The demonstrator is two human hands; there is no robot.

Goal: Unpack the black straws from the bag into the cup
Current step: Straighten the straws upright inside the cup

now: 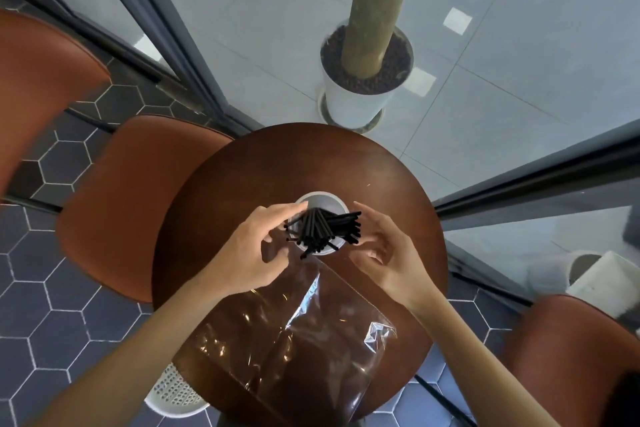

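Observation:
A bundle of black straws (323, 228) stands fanned out in a white cup (322, 199) in the middle of the round brown table (249, 163). My left hand (258, 246) hovers at the cup's left side, fingers loosely spread, the index tip near the rim. My right hand (384, 250) is at the cup's right side, fingers relaxed and close to the straw tips. Neither hand grips a straw. The clear plastic bag (294, 333) lies flat on the table in front of the cup, below my wrists, with no straws visible inside it.
Orange-brown chairs stand at the left (131, 204), far left (38, 73) and bottom right (571, 350). A white planter with a thick trunk (356, 97) is behind glass beyond the table. A white perforated bin (173, 392) sits under the table's near left edge.

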